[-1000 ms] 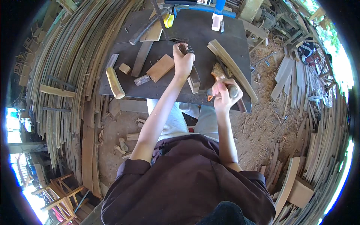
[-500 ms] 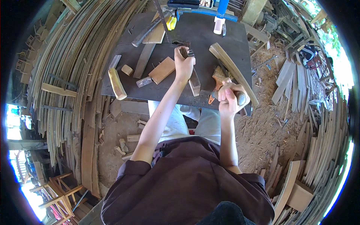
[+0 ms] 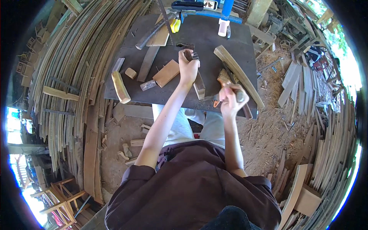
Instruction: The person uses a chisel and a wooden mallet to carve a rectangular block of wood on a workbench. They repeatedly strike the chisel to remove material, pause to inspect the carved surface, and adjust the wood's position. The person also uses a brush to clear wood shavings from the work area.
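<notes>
My left hand [image 3: 188, 71] is closed on a narrow wooden piece [image 3: 198, 86] on the dark worktable [image 3: 130, 90], beside a dark metal fitting. My right hand [image 3: 230, 97] grips a thick rounded wooden handle [image 3: 240, 96]; the tool's other end is blurred. Just beyond that hand lie a brush-like wooden piece [image 3: 223, 76], something orange [image 3: 216, 103] and a long timber [image 3: 241, 78]. Left of my left hand are a flat wooden block [image 3: 165, 73], a small block [image 3: 130, 73] and a pale curved wooden piece [image 3: 120, 86].
A hammer [image 3: 143, 40], yellow object [image 3: 175, 26], blue clamp frame [image 3: 226, 9] and phone [image 3: 210, 4] are at the table's far side. Stacked boards [image 3: 61, 76] stand left, more timber [image 3: 322, 161] right, and wooden chairs [image 3: 63, 201] lower left. Shavings litter the floor.
My right hand has moved right, then back to the left with the handle in it. My left hand keeps its grip, a little lower in view along with the table.
</notes>
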`<state>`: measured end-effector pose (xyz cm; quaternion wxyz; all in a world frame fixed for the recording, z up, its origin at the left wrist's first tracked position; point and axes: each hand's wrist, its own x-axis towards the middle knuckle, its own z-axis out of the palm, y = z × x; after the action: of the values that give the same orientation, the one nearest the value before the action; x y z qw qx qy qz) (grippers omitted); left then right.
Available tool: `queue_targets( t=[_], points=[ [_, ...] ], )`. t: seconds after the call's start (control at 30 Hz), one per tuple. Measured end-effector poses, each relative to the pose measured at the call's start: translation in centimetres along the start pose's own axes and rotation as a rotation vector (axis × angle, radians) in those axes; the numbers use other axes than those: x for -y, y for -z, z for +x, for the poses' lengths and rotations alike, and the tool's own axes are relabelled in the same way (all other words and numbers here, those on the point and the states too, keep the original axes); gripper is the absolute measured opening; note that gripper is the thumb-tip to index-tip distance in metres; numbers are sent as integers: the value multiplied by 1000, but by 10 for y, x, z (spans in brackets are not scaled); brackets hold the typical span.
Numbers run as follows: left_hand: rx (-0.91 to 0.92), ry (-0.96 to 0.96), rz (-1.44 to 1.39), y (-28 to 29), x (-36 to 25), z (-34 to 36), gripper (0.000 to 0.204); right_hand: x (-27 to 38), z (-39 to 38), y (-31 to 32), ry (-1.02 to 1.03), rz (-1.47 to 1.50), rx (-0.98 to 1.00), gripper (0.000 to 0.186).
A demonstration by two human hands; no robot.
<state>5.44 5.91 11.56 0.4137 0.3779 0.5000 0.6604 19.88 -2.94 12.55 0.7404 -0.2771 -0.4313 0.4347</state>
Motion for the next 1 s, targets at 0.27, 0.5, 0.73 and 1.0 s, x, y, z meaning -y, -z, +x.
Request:
queue_targets(
  t=[0.27,0.5,0.73,1.0],
  points=[
    [-14,17,0,-3,-4,-5,47,8,8,6,218,-7,139,2],
    [-117,-123,210,3,38,16,38,29,20,5,295,-49,110,15],
    [-182,-229,508,11,16,-9,58,75,19,18,399,-98,19,13],
    [-180,-474,892,25,-10,-30,71,70,22,17,351,-109,9,19]
  ],
)
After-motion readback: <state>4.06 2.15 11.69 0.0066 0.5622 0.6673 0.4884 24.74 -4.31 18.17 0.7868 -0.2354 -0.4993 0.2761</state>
